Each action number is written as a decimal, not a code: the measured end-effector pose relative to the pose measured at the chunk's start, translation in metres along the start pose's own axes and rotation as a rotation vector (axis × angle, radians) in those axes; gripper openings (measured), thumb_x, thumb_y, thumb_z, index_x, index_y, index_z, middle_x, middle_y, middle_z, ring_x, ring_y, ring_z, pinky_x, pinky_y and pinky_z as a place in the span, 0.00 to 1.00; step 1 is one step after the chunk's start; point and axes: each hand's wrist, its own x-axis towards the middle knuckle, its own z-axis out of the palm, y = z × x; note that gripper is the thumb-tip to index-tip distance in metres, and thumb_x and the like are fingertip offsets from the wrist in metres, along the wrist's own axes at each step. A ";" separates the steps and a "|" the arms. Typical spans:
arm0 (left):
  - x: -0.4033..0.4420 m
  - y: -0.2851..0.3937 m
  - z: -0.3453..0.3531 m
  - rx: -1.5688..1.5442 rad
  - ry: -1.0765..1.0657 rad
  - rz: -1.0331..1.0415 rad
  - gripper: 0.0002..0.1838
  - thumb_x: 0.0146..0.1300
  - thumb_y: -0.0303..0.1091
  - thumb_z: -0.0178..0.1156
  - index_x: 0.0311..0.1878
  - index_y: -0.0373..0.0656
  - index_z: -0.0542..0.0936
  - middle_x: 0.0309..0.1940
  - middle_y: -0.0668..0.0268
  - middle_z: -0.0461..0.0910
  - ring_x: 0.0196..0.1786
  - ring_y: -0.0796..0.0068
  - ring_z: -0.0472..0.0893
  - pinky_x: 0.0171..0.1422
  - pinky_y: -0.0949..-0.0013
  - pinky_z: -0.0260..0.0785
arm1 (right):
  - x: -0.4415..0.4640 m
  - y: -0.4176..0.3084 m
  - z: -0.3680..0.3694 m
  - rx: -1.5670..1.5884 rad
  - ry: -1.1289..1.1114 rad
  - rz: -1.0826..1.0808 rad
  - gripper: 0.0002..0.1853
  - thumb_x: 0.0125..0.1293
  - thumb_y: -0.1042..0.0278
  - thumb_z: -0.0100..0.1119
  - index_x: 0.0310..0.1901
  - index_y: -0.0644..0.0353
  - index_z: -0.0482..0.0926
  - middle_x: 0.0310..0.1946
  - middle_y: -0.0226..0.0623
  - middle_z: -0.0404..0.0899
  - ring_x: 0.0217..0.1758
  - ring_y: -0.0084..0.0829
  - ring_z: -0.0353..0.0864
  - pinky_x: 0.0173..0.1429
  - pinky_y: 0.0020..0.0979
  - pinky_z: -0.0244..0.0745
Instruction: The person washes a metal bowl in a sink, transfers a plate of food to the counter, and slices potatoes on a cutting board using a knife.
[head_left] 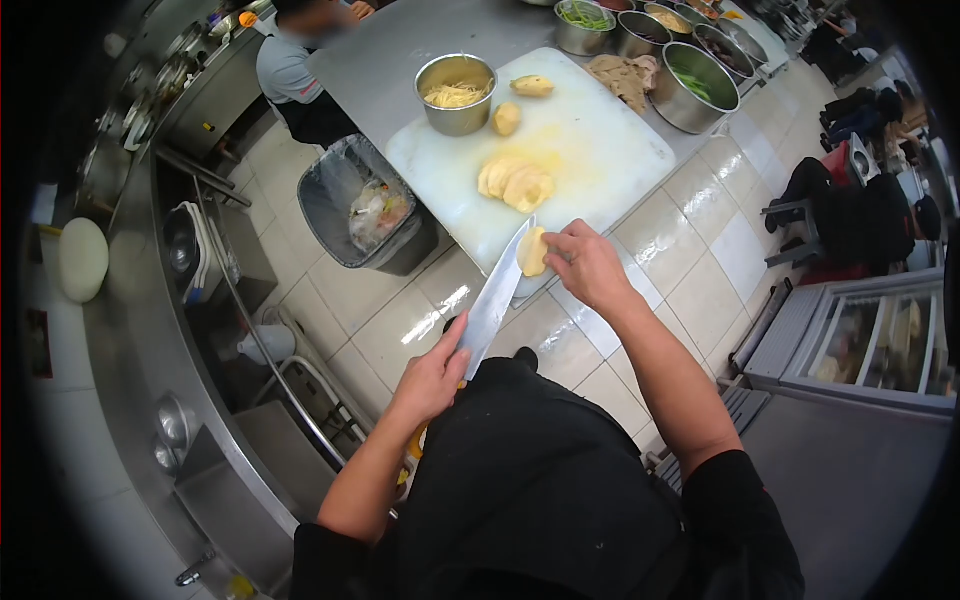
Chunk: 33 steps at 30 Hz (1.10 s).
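My left hand point(432, 378) is wrapped round the handle of a large kitchen knife point(492, 302), its blade pointing up and away from me. Between the fingertips of my right hand point(588, 262) is a pale yellow piece of potato point(533, 253), beside the blade near its tip. Both are at the near edge of a white cutting board point(600, 160). Overlapping potato slices point(515, 183) lie on the board just beyond the knife. Farther back are a peeled potato point(507, 119), another potato piece point(532, 86) and a metal pot point(457, 115) holding fine potato shreds point(455, 95).
A lined trash bin point(372, 215) stands left of the board. Metal bowls, one with green vegetables point(690, 85), and a crumpled brown cloth point(625, 78) line the table's back right. A person point(295, 75) is at the far left. A sink counter runs along my left.
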 end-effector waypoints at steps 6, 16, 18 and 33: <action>0.003 0.013 0.000 0.008 -0.023 -0.025 0.32 0.79 0.43 0.50 0.84 0.63 0.58 0.27 0.57 0.84 0.22 0.66 0.82 0.42 0.60 0.78 | -0.002 0.001 0.002 0.005 0.023 0.013 0.15 0.65 0.69 0.68 0.53 0.56 0.88 0.45 0.40 0.81 0.47 0.46 0.84 0.53 0.43 0.79; 0.005 0.010 0.004 0.040 -0.015 -0.022 0.32 0.78 0.43 0.51 0.83 0.63 0.59 0.33 0.49 0.86 0.33 0.54 0.87 0.50 0.57 0.78 | -0.003 0.004 0.004 0.015 0.035 -0.006 0.15 0.65 0.68 0.69 0.53 0.55 0.88 0.44 0.40 0.81 0.46 0.46 0.84 0.52 0.43 0.80; 0.006 0.016 0.003 0.039 -0.029 -0.055 0.32 0.78 0.44 0.51 0.83 0.63 0.59 0.36 0.47 0.87 0.38 0.52 0.88 0.53 0.57 0.78 | -0.004 0.004 0.005 -0.007 0.041 -0.003 0.15 0.65 0.69 0.69 0.53 0.55 0.88 0.43 0.40 0.81 0.46 0.46 0.84 0.51 0.43 0.80; 0.011 0.021 0.004 0.037 -0.032 -0.025 0.32 0.78 0.44 0.49 0.84 0.63 0.57 0.31 0.53 0.85 0.26 0.60 0.84 0.47 0.58 0.78 | -0.005 0.008 0.009 0.036 0.120 -0.017 0.11 0.64 0.69 0.72 0.48 0.55 0.90 0.41 0.38 0.82 0.41 0.41 0.84 0.47 0.39 0.79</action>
